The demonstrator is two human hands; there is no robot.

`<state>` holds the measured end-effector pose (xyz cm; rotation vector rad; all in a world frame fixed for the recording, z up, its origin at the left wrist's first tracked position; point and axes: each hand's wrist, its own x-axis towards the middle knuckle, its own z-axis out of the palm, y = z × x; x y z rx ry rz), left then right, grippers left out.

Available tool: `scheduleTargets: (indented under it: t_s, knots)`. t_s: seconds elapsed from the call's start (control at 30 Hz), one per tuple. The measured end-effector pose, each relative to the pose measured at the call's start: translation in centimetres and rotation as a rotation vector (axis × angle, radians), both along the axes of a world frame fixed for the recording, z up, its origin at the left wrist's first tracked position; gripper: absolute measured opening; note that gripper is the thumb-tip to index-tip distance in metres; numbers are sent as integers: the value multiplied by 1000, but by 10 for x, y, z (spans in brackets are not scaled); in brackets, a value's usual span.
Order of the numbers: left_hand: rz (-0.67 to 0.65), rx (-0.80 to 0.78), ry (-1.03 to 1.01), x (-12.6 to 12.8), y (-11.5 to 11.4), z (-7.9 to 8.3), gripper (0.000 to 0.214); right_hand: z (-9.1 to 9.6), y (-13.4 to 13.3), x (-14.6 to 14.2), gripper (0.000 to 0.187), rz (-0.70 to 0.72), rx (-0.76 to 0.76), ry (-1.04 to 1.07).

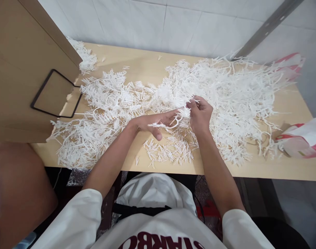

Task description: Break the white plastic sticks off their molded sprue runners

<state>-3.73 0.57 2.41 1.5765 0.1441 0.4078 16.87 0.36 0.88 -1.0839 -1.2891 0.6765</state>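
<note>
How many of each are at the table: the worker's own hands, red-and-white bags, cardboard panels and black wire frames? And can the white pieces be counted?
Own hands (left hand, right hand): 2
Red-and-white bags: 2
Cardboard panel: 1
Black wire frame: 1
Total: 6
White pieces: too many and too tangled to count; left out.
</note>
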Motion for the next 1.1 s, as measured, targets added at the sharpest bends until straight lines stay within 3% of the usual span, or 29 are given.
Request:
scheduleTargets:
  t_s: [0.07, 0.27, 0.37, 0.57, 0.77, 0.97, 1.1]
  knots:
    - [80, -105, -72, 0, 0, 1, 92, -3, 2, 1, 30, 9, 26, -7]
    - [685, -309, -176, 9, 0, 14, 77, 0, 3, 1, 29, -87, 4, 113]
    - [847, -360, -208, 7, 3, 15, 70, 5, -1, 0, 30, -33, -45, 115]
    - [762, -391, -322, 1, 4, 17, 87, 6, -7, -6, 24, 44, -19, -28]
    - [658, -274, -104, 5, -6, 29, 61, 7, -8, -3, 23, 9, 62, -89]
    - [703, -282, 14, 18, -5, 8, 36, 14, -18, -7, 29, 185, -16, -179]
    - [643, -230, 115, 21, -5, -1, 32, 16, -24, -15, 22, 224, 10, -275]
